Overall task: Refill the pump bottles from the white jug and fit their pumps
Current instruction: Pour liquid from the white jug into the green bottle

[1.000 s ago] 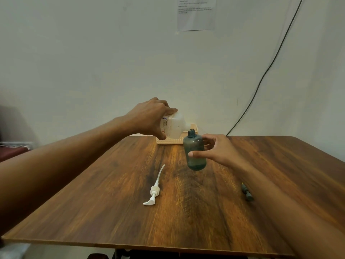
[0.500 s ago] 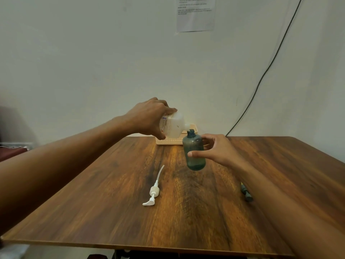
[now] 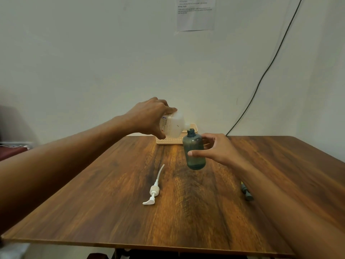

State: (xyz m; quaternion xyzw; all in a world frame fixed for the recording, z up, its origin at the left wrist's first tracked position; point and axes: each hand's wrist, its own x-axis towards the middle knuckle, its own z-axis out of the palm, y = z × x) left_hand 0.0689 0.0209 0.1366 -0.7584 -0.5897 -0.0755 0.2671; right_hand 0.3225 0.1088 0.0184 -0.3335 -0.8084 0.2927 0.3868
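My left hand (image 3: 149,116) grips the white jug (image 3: 172,125), tipped sideways with its spout right at the open neck of a teal pump bottle (image 3: 194,149). My right hand (image 3: 216,149) holds that bottle upright a little above the wooden table (image 3: 112,212), thumb in front and fingers behind. A little dark liquid sits at the bottle's bottom. A white pump (image 3: 154,189) with its long dip tube lies flat on the table, left of the bottle. A dark teal pump (image 3: 246,192) lies at the right, partly hidden by my right forearm.
A cream perforated basket (image 3: 169,141) stands at the table's far edge against the wall, behind the jug. A black cable (image 3: 261,77) runs down the wall to the table's back. A printed sheet (image 3: 196,14) hangs on the wall.
The jug and the bottle have stayed almost where they were; the jug's spout keeps to the bottle's neck. Nothing on the table has moved.
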